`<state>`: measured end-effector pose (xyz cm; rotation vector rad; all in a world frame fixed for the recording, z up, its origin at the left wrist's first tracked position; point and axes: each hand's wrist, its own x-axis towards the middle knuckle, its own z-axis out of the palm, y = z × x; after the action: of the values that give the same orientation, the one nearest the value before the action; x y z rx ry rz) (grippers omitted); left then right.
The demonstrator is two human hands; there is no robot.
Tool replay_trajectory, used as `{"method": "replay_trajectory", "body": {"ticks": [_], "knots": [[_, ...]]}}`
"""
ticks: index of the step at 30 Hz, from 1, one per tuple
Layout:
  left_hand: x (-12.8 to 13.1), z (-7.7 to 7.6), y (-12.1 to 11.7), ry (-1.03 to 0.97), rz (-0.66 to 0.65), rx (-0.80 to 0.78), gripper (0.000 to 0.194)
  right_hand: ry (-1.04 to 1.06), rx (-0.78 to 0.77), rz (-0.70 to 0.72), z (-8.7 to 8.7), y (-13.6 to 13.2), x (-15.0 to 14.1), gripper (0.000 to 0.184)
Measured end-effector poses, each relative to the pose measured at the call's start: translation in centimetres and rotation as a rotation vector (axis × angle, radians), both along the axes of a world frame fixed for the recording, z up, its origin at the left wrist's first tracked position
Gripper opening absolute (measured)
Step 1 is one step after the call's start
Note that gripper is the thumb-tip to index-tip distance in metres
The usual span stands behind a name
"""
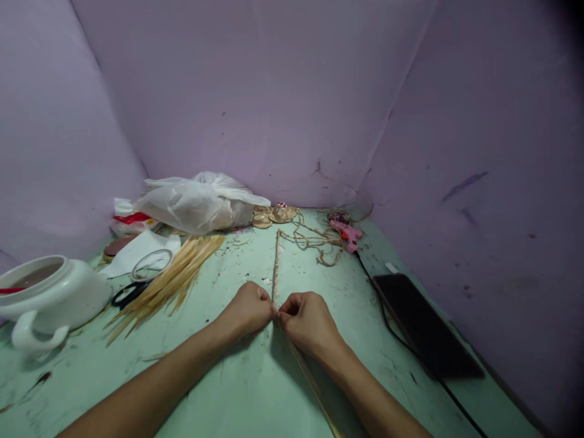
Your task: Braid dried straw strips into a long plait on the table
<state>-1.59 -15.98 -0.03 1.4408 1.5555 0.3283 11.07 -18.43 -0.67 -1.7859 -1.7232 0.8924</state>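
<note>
A thin braid of straw-coloured fibre runs away from me along the green table. My left hand is closed and pinches the braid's near end from the left. Opposite it, my right hand is closed too, thumb and fingers pinched on the same end. Loose unbraided strands trail from under my right hand toward the front edge. The fingertips meet, so the exact crossing of the strands is hidden. Further back, the braid links to a tangle of thin braided cord.
To the left lie a bundle of dry fibre strips, black-handled scissors and a white pot. A plastic bag and woven pieces are at the back. A pink glue gun, its cable and a black phone-like slab lie right.
</note>
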Motion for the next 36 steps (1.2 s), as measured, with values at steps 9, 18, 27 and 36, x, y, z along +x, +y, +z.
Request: {"method": "replay_trajectory", "body": {"ticks": [9,18,27,36], "knots": [[0.2,0.6,-0.2,-0.209,0.032,-0.107,0.015,-0.348,0.148,0.300,1.9,-2.3,-1.6,0.023],[-1.1,1.8,0.1,-0.388,-0.005,-0.205,0.008,0.402,-0.058,-0.021,1.0,0.8,0.9,0.021],[-0.7,0.9,0.0,-0.349,-0.033,-0.093,0.009,0.629,-0.384,0.012,0.4,0.6,-0.5,0.012],[-0.5,1.9,-0.1,-0.339,-0.045,-0.100,0.013,0.948,-0.643,-0.013,0.8,0.9,0.3,0.017]]}}
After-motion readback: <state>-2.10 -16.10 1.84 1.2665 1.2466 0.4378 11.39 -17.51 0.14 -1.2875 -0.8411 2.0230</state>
